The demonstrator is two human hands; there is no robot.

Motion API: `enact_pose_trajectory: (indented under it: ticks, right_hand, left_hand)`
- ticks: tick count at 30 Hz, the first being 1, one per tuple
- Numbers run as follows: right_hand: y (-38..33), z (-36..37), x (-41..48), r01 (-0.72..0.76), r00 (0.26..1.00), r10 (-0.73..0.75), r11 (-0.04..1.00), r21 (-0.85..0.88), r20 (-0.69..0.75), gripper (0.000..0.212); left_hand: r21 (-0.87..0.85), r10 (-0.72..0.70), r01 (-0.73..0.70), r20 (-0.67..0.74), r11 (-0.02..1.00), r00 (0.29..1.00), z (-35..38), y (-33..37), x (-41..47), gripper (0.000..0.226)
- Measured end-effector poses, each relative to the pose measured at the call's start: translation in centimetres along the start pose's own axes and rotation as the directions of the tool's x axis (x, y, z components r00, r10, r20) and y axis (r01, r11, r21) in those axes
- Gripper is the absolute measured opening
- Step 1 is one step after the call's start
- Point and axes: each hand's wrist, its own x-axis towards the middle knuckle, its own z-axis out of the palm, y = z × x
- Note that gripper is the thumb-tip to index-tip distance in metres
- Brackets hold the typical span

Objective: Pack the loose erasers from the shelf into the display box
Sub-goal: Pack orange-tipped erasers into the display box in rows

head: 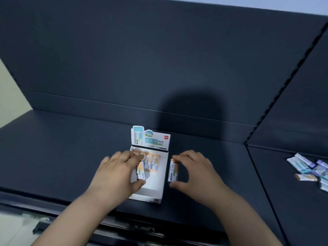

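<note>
A white display box (pixel 154 188) with an upright printed back card (pixel 150 138) sits on the dark shelf (pixel 62 157). Several orange-and-white erasers (pixel 151 162) lie in its far end. Over the box's left side, my left hand (pixel 117 173) pinches an eraser (pixel 141 173) between thumb and fingers. My right hand (pixel 193 172) is just right of the box and pinches another eraser (pixel 173 172) lengthwise between thumb and fingertips.
A pile of loose erasers (pixel 310 168) in blue, purple and orange wrappers lies on the neighbouring shelf section at the far right. The shelf's back panel rises behind the box. The front edge of the shelf runs under my forearms.
</note>
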Motion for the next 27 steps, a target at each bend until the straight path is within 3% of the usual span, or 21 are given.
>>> enact_pose_trajectory:
  ticks: [12,17,22,27]
  right_hand:
    - [-4.4,2.5,4.0,-0.189,0.981,0.192,0.972,-0.14,0.006,0.053]
    - [-5.0,3.8,4.9,-0.244,0.965,0.26,0.94,-0.24,0.036,0.055]
    - [-5.0,4.6,5.8,-0.248,0.959,0.281,0.902,-0.353,0.044,0.048]
    - [-5.0,4.9,6.1,-0.261,0.953,0.301,0.879,-0.398,0.042,0.045]
  left_hand:
    - [-0.122,0.237,-0.224,0.099,0.967,0.967,0.5,-6.6,2.3,0.069]
    - [-0.068,0.333,-0.326,0.178,0.943,0.926,0.1,-6.3,2.9,0.067]
    - [-0.002,0.311,-0.33,0.334,0.944,0.89,0.0,-5.7,3.2,0.057]
    - [-0.025,0.211,-0.229,0.498,0.973,0.841,0.9,-5.2,3.6,0.053]
